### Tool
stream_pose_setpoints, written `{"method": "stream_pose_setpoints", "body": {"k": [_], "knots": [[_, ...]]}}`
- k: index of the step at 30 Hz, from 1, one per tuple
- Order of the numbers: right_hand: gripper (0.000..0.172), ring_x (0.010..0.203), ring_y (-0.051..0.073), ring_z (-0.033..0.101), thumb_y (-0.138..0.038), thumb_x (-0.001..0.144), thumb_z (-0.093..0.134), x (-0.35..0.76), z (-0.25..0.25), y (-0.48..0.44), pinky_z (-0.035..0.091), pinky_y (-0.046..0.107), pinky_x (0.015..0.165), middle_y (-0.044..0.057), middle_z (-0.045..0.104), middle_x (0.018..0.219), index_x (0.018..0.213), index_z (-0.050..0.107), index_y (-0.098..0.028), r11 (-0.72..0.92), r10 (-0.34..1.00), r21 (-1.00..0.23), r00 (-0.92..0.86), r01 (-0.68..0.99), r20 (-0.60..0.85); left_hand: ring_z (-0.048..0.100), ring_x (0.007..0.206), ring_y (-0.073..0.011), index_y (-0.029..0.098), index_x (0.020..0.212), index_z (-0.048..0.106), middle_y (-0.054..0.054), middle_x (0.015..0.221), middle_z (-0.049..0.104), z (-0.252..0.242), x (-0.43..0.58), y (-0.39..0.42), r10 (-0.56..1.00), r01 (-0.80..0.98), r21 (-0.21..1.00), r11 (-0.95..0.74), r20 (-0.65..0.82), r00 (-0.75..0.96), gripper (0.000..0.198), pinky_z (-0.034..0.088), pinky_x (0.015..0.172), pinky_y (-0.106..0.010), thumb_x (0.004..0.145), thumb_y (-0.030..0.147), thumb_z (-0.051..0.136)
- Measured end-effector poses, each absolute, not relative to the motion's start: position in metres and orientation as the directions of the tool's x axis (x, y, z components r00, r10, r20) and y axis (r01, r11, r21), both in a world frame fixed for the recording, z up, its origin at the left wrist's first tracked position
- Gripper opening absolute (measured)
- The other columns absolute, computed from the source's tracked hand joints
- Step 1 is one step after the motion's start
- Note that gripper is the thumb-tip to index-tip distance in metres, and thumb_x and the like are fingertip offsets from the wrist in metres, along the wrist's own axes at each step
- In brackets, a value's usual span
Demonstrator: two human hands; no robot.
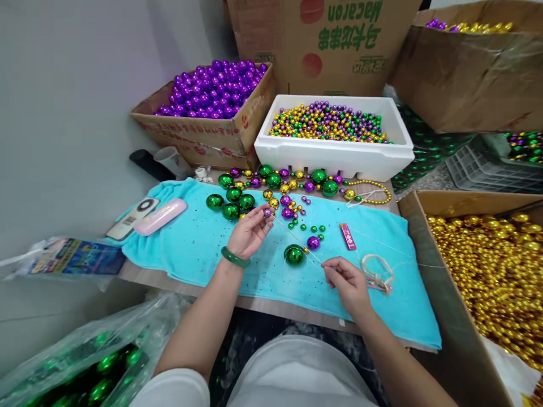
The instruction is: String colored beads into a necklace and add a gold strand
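My left hand (251, 230), with a green bangle (235, 258) on its wrist, pinches a small purple bead (267, 213) above the blue towel (190, 249). From there a thin pale needle or stiff thread (297, 238) slants down to my right hand (347, 281), whose fingertips are closed on its other end. Below it on the towel lie a large green ball (294, 255), a tiny gold bead and a purple ball (313, 242). Beyond my left hand are loose green balls (231, 211), purple balls and small beads.
A white foam box (331, 155) of mixed beads and a carton (250, 130) of purple balls stand behind. Gold beads (487, 271) fill a box at right. A strung garland (330, 188), red packet (347, 236), pink case (160, 217) and white phone-like device (132, 219) lie on the towel.
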State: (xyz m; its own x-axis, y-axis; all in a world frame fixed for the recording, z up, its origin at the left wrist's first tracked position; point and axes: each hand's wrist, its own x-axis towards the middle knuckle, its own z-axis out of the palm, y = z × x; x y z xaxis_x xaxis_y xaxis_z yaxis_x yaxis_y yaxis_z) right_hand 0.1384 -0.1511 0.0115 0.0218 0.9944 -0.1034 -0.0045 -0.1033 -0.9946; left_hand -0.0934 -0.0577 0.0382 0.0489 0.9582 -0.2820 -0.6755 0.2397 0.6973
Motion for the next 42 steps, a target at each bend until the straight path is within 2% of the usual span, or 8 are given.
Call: {"method": "stream_pose_setpoints", "body": {"k": [6, 13, 23, 33, 42], "knots": [[0.018, 0.046, 0.010, 0.043, -0.035, 0.072, 0.062, 0.132, 0.015, -0.148, 0.035, 0.023, 0.044, -0.002, 0.050, 0.050, 0.069, 0.061, -0.017, -0.116, 0.993, -0.993, 0.009, 0.014, -0.116, 0.064, 0.075, -0.0081, 0.013, 0.093, 0.068, -0.006, 0.089, 0.068, 0.041, -0.100, -0.062, 0.960, -0.713, 0.661, 0.233, -0.274, 0.059, 0.016, 0.053, 0.069, -0.017, 0.080, 0.009, 0.060], [0.017, 0.045, 0.011, 0.044, -0.035, 0.072, 0.062, 0.130, 0.016, -0.148, 0.035, 0.023, 0.043, -0.002, 0.050, 0.049, 0.068, 0.061, -0.018, -0.110, 0.994, -0.994, 0.006, 0.025, -0.110, 0.061, 0.068, -0.0068, 0.013, 0.097, 0.066, -0.005, 0.084, 0.065, 0.041, -0.102, -0.062, 0.952, -0.743, 0.618, 0.258, -0.294, 0.086, 0.017, 0.052, 0.062, -0.016, 0.085, 0.013, 0.054], [0.015, 0.045, 0.011, 0.044, -0.032, 0.072, 0.061, 0.129, 0.015, -0.149, 0.035, 0.024, 0.043, -0.002, 0.051, 0.049, 0.069, 0.063, -0.018, -0.101, 0.995, -0.994, -0.014, 0.048, -0.102, 0.060, 0.066, -0.0061, 0.012, 0.089, 0.066, -0.005, 0.082, 0.066, 0.040, -0.098, -0.063, 0.948, -0.774, 0.576, 0.264, -0.302, 0.100, 0.013, 0.050, 0.060, -0.015, 0.086, 0.012, 0.053], [0.014, 0.045, 0.010, 0.044, -0.031, 0.074, 0.060, 0.128, 0.009, -0.151, 0.035, 0.023, 0.044, -0.003, 0.051, 0.050, 0.069, 0.061, -0.017, -0.107, 0.994, -0.993, -0.013, 0.044, -0.107, 0.061, 0.066, -0.0080, 0.014, 0.089, 0.065, -0.004, 0.085, 0.068, 0.035, -0.098, -0.067, 0.962, -0.755, 0.618, 0.218, -0.267, 0.059, 0.012, 0.051, 0.058, -0.017, 0.079, 0.010, 0.061], [0.013, 0.045, 0.009, 0.044, -0.030, 0.074, 0.060, 0.129, 0.004, -0.151, 0.034, 0.023, 0.044, -0.003, 0.051, 0.050, 0.071, 0.061, -0.017, -0.107, 0.994, -0.994, -0.012, 0.031, -0.107, 0.065, 0.071, -0.0101, 0.014, 0.090, 0.063, -0.004, 0.083, 0.069, 0.034, -0.096, -0.067, 0.947, -0.770, 0.590, 0.242, -0.317, 0.054, 0.010, 0.053, 0.063, -0.019, 0.081, 0.012, 0.060]]}}
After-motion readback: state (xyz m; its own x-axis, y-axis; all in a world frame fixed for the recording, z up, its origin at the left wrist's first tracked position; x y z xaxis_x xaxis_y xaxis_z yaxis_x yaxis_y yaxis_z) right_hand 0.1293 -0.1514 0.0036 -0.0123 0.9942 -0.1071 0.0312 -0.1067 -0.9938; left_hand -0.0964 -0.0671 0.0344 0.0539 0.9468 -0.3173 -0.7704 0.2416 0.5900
